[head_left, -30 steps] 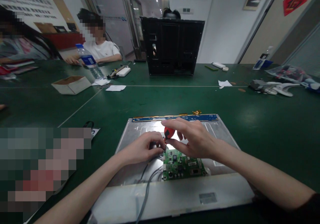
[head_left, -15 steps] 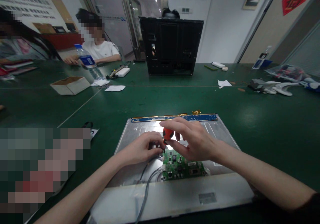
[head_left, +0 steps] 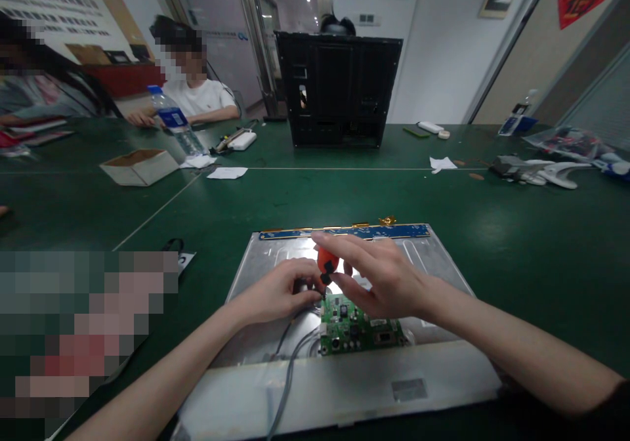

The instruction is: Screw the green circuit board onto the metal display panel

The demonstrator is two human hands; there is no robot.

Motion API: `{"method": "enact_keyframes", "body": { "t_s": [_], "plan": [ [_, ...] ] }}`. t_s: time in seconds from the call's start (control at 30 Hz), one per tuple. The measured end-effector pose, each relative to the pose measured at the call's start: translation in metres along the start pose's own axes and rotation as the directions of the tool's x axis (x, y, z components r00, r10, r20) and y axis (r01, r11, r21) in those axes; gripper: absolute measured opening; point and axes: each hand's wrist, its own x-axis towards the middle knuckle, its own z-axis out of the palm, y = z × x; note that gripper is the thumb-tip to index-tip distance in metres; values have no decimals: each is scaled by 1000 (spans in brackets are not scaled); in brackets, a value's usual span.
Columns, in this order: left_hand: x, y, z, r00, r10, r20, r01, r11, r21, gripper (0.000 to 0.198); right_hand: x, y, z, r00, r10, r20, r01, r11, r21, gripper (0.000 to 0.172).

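A silver monitor back panel [head_left: 433, 264] lies flat on the green table in front of me. A small green circuit board [head_left: 357, 329] sits on it, with grey cables [head_left: 290, 362] running off toward me. My right hand [head_left: 378, 273] is closed round the red and black handle of a screwdriver [head_left: 325, 264], held upright over the board's far left corner. My left hand [head_left: 278, 290] is curled beside the screwdriver's tip, its fingers pinched on something I cannot make out. A blue strip board [head_left: 388, 231] runs along the panel's far edge.
A black monitor shell [head_left: 338, 90] stands upright at mid-table. A cardboard box [head_left: 139, 165], a water bottle [head_left: 176, 123] and paper scraps [head_left: 227, 173] lie at the left. Two people sit at the far left. White parts [head_left: 541, 173] lie at the right.
My right hand has turned the screwdriver a little, so the handle tilts and shows more between my fingers. My left hand has stayed in place.
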Motion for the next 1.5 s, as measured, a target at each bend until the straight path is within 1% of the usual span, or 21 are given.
{"method": "enact_keyframes", "body": {
  "t_s": [0.07, 0.23, 0.33, 0.53, 0.63, 0.73, 0.83, 0.9, 1.0, 1.07, 1.2, 1.37, 1.5],
  "plan": [
    [0, -1, 0, 1000, -2, 5, 2, 1000, 5, 5, 0, 0, 0, 1000, 4, -3, -4, 1000, 4, 53],
    [0, -3, 0, 1000, -30, 6, 30, 999, 41, 5, 1, 1, 2, 999, -6, -35, 6, 1000, 3, 37],
    [0, -2, 0, 1000, -30, 1, 30, 999, 37, 5, 2, 1, 1, 999, -11, -36, 11, 1000, -5, 33],
    [0, -2, 0, 1000, -4, -6, 4, 1000, 13, 7, 3, -1, -2, 1000, -17, -13, 17, 1000, 9, 38],
    [0, -3, 0, 1000, -24, 0, 24, 1000, -3, 8, 3, -2, -2, 999, -27, -29, 27, 999, 31, 40],
    [-1, -3, 0, 999, -43, 14, 42, 999, 14, 9, 3, -3, -2, 998, -29, -54, 30, 999, 14, 40],
    [0, -2, -1, 999, -36, 16, 35, 999, 36, 9, 2, -2, 0, 998, -25, -65, 26, 1000, 17, 39],
    [0, -2, -1, 1000, -21, 11, 20, 999, 40, 9, 2, -1, 1, 997, -21, -68, 22, 1000, 19, 37],
    [1, -3, -1, 1000, -19, 12, 19, 999, 38, 9, 2, 0, 1, 998, -20, -54, 19, 1000, -21, 29],
    [1, -3, -1, 1000, -14, 16, 14, 999, 34, 7, 2, 1, 0, 999, -31, -43, 29, 998, -49, 27],
    [2, -2, -2, 1000, 5, 23, -5, 1000, 9, 5, 2, -1, -2, 999, -42, -30, 41, 998, -49, 33],
    [2, -1, -1, 1000, -19, 11, 18, 999, 30, 7, 2, -3, -2, 1000, -21, -12, 20, 1000, -23, 42],
    [1, -4, 0, 1000, -15, 9, 15, 1000, 18, 9, 2, -2, -1, 1000, -11, -19, 11, 1000, -8, 41]
  ]
}}
